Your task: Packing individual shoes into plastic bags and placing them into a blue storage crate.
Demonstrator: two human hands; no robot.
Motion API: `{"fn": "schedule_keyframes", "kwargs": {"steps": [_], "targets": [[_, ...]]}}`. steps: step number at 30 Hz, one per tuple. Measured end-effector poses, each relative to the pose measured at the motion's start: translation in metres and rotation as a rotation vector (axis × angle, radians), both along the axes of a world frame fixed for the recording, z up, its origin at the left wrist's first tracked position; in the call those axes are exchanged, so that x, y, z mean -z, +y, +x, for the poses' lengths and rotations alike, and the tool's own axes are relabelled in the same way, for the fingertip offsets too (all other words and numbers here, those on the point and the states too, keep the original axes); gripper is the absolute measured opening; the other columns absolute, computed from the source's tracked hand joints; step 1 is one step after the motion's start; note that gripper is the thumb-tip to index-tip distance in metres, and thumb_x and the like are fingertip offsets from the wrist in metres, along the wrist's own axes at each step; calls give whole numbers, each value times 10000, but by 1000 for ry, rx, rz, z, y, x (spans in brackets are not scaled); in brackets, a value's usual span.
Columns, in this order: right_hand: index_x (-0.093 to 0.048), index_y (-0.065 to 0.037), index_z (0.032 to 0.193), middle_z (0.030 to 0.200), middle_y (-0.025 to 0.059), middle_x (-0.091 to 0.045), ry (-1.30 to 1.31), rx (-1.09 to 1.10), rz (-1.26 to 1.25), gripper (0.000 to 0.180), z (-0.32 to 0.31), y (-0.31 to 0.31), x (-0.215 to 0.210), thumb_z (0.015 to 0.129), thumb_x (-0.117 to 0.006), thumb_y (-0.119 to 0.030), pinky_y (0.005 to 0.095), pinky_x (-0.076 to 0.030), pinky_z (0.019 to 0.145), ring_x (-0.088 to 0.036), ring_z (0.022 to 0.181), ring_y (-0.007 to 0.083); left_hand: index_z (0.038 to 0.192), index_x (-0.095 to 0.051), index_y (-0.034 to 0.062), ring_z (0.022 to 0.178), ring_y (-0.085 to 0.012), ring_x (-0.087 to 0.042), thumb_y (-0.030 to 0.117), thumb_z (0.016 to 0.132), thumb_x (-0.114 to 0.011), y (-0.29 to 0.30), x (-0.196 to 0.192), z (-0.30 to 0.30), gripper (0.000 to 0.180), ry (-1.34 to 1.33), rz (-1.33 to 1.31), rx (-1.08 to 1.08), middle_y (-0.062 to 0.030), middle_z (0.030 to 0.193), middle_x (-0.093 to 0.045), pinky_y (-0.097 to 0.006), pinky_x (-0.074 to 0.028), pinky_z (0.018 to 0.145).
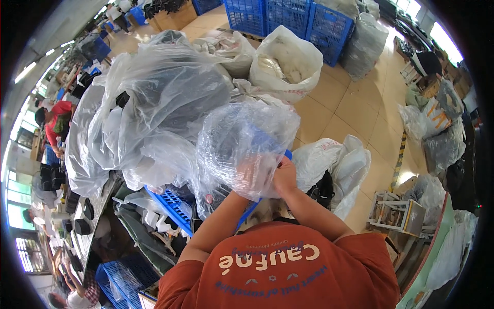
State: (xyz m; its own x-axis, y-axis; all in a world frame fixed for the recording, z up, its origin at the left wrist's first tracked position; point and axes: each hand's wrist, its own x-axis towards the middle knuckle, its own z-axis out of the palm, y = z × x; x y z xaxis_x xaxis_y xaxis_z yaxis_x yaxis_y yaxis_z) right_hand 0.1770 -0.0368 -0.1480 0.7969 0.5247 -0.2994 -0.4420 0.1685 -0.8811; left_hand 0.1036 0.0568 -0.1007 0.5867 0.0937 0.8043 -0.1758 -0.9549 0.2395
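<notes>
In front of my chest a crumpled clear plastic bag [234, 136] is bunched up over a blue crate. Through its film I see my left hand [247, 171]; the creases veil its fingers, so its grip is unclear. Beside it, my right hand [284, 174] is closed on the bag's right edge, fingers bent inward. The blue crate's corner [288, 154] shows just beyond the right hand, and a blue panel shows dimly through the plastic. White plastic sacking [316, 159] lies right of my right hand, next to a black item [323, 191].
Large translucent bags [159, 92] pile up on the left. An open white sack [288, 62] stands ahead, before stacked blue crates [285, 23]. Another blue crate [172, 206] sits by my left forearm. Right, a small white-framed stool [393, 213] stands on the floor. People [54, 121] work far left.
</notes>
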Motion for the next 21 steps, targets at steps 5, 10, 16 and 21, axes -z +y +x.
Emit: {"fn": "schedule_keyframes", "kwargs": {"steps": [5,10,16,21], "targets": [[-515,-15,1025,829,48,-592,-358,-214,-146,331,-2,-4,-42,702,-584,15,267,-439,698,-558,798,142,920,-586,5,835,-372,-528,175,666,-597,20,21,-14,306,274,-568,-37,-170,925,-550,-455,-435,742],[-508,-29,1024,924,37,-550,108,-506,202,262,28,-10,-12,768,-564,-32,264,-430,715,-537,850,130,860,-593,30,830,-354,-531,222,679,-592,24,34,-3,263,587,-282,-195,-165,917,-554,-434,-434,739],[-505,-44,1043,987,38,-527,49,-332,106,235,18,-9,-22,811,-543,-33,278,-430,768,-517,906,134,909,-645,80,729,-326,-576,358,771,-555,14,-2,-5,323,777,-125,-169,-164,791,-615,-398,-451,675],[-505,-59,1076,1024,63,-537,-525,-579,125,307,5,-14,-49,781,-589,-59,309,-404,853,-522,948,193,1011,-621,109,818,-317,-571,338,821,-495,14,-25,-15,323,989,-583,-94,-157,911,-615,-394,-445,712]]}}
